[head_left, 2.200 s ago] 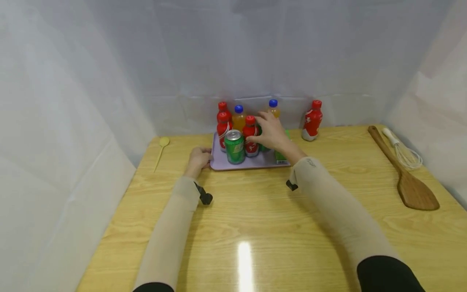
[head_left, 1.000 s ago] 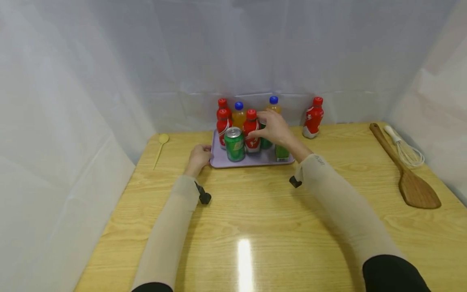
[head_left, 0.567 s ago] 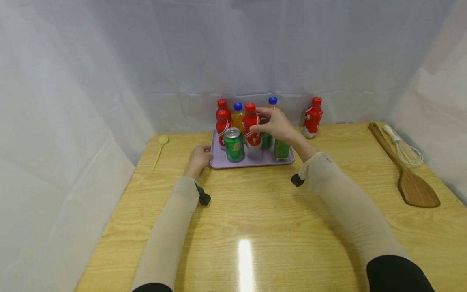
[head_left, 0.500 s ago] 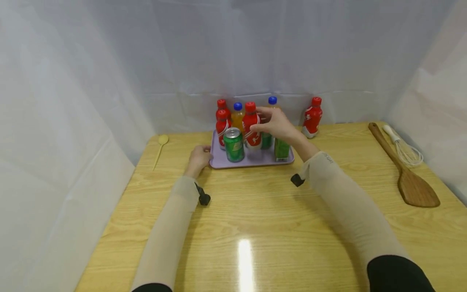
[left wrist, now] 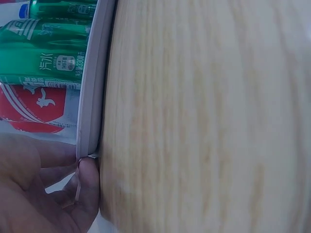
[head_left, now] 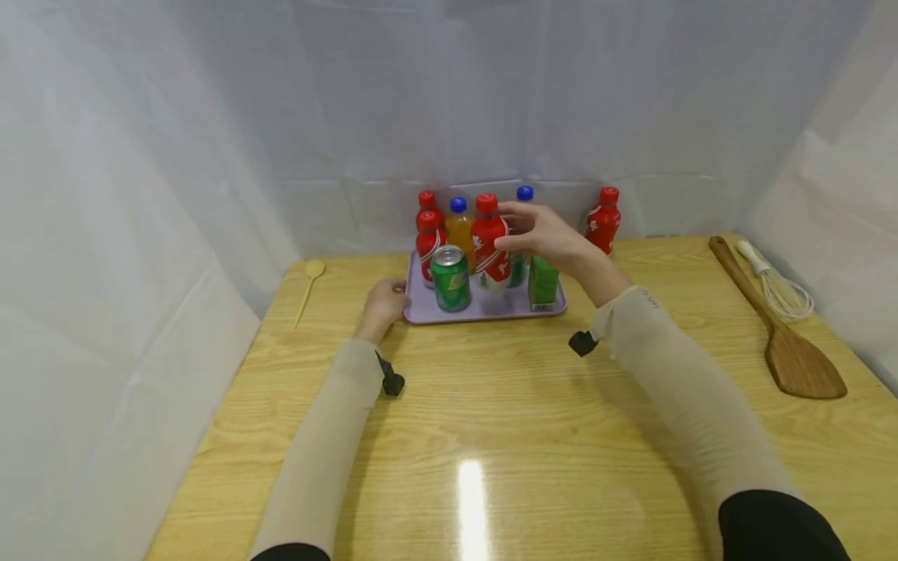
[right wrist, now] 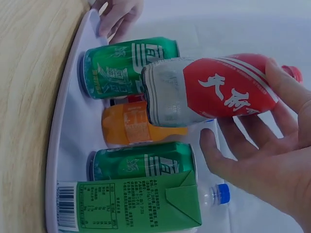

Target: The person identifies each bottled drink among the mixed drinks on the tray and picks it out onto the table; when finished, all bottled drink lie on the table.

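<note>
Red bottle (head_left: 491,245) held by right hand (head_left: 550,238), thumb and fingers round its upper body, grip about one bottle wide; base is off the tray floor, bottle leaning slightly, over middle of lilac tray (head_left: 484,311). Tight on its left: green can (head_left: 451,278), upright near the front rim, small gap between. Orange bottle (head_left: 459,230) with blue cap stands just behind that can. To the right, second green can (right wrist: 143,159) and green carton (head_left: 543,282) stand close together, carton near tray's right front corner. Blue-capped bottle (head_left: 525,193) behind them, mostly hidden. Front red bottle (head_left: 430,248) and rear red bottle (head_left: 426,202) line tray's left side. Left hand (head_left: 381,308) pinches tray rim at left front corner, thumb against the edge. Most room is forward of the front rim: broad wood table (head_left: 449,413) runs toward the person. Back is tight, white sheet (head_left: 351,117) close behind the rear row. Outer red bottle (head_left: 602,222) stands off the tray, past its right edge, partly behind right wrist. Spatula (head_left: 803,362) and whisk (head_left: 784,294) lie far right, well apart from tray; yellow spoon (head_left: 314,268) lies left, near table's left edge.
</note>
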The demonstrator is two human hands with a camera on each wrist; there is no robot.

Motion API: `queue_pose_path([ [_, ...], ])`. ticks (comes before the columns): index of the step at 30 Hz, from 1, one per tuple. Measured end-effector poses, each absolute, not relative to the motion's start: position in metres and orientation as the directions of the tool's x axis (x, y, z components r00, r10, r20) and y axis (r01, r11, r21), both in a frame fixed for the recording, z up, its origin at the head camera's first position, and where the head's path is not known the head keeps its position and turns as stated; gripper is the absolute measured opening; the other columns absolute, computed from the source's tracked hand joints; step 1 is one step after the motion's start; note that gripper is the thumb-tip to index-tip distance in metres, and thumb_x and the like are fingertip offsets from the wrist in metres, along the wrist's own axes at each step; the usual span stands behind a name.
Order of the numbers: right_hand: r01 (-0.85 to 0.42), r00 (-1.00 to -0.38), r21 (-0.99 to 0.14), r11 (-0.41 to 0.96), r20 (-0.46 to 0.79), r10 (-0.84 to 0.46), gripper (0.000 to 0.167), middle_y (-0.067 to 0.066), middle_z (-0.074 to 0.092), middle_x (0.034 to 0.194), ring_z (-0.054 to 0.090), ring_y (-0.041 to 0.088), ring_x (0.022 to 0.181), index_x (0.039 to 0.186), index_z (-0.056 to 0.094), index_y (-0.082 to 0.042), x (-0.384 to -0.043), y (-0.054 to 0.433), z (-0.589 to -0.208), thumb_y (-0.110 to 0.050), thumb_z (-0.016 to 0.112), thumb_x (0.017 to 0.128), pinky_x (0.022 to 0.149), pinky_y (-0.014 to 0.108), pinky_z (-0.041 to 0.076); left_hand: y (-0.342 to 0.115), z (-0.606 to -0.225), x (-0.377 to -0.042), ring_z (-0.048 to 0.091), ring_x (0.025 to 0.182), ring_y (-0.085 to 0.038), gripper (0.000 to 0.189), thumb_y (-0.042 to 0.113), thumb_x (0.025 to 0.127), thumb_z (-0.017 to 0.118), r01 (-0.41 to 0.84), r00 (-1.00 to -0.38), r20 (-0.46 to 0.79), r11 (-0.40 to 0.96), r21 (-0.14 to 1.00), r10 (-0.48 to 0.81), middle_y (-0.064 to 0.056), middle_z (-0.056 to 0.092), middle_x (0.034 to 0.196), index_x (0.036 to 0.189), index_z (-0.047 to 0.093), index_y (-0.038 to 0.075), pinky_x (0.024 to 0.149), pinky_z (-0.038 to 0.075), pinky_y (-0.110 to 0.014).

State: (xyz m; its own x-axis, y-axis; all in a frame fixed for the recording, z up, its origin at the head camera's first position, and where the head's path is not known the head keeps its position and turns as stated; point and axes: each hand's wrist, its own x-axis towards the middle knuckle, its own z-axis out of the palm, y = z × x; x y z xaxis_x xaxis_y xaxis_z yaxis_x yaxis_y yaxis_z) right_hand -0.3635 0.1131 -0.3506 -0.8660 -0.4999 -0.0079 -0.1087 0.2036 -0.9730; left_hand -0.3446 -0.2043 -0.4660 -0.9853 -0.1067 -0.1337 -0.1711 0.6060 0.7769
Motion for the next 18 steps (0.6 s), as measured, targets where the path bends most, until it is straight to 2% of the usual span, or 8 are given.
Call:
queue_pose_path([
  [3, -0.073, -0.83, -0.989, 0.129, -0.012, -0.557, 0.068, 0.011, 0.044, 0.166, 0.05, 0.028, 0.144, 0.165, 0.036, -0.018, -0.364, 0.116, -0.351, -0.008, 0.063, 0.104, 0.123, 0.051, 0.044, -0.205, -0.466, -0.345, 0.062, 0.116, -0.03, 0.054, 0.002, 0.096, 0.053, -0.177, -0.984, -0.138, 0.614, 0.769, -0.111, -0.024, 0.065, 0.139, 0.15, 0.054, -0.003, 0.092, 0.055, -0.033],
  [6, -0.056, -0.795, -0.995, 0.082, -0.005, -0.607, 0.068, 0.011, 0.038, 0.169, 0.051, 0.026, 0.141, 0.168, 0.026, -0.017, -0.365, 0.118, -0.351, -0.007, 0.055, 0.107, 0.117, 0.042, 0.049, -0.206, -0.465, -0.346, 0.061, 0.122, -0.032, 0.053, 0.002, 0.096, 0.053, -0.181, -0.983, -0.139, 0.619, 0.764, -0.116, -0.024, 0.065, 0.14, 0.148, 0.055, -0.003, 0.102, 0.054, -0.04],
  [11, -0.052, -0.77, -0.998, 0.025, 0.024, -0.637, 0.07, 0.014, 0.035, 0.17, 0.055, 0.02, 0.133, 0.169, 0.02, -0.017, -0.363, 0.12, -0.349, -0.005, 0.051, 0.108, 0.104, 0.03, 0.054, -0.207, -0.466, -0.345, 0.062, 0.122, -0.033, 0.052, 0.002, 0.096, 0.052, -0.175, -0.985, -0.132, 0.624, 0.761, -0.114, -0.024, 0.065, 0.14, 0.148, 0.056, -0.003, 0.103, 0.054, -0.041],
  [18, -0.072, -0.774, -0.997, -0.029, 0.074, -0.629, 0.071, 0.016, 0.034, 0.17, 0.058, 0.015, 0.129, 0.17, 0.018, -0.014, -0.361, 0.136, -0.345, -0.001, 0.049, 0.108, 0.102, 0.026, 0.056, -0.206, -0.468, -0.345, 0.062, 0.123, -0.033, 0.051, 0.003, 0.098, 0.051, -0.186, -0.983, -0.147, 0.616, 0.765, -0.114, -0.024, 0.064, 0.141, 0.149, 0.054, -0.003, 0.102, 0.055, -0.041],
])
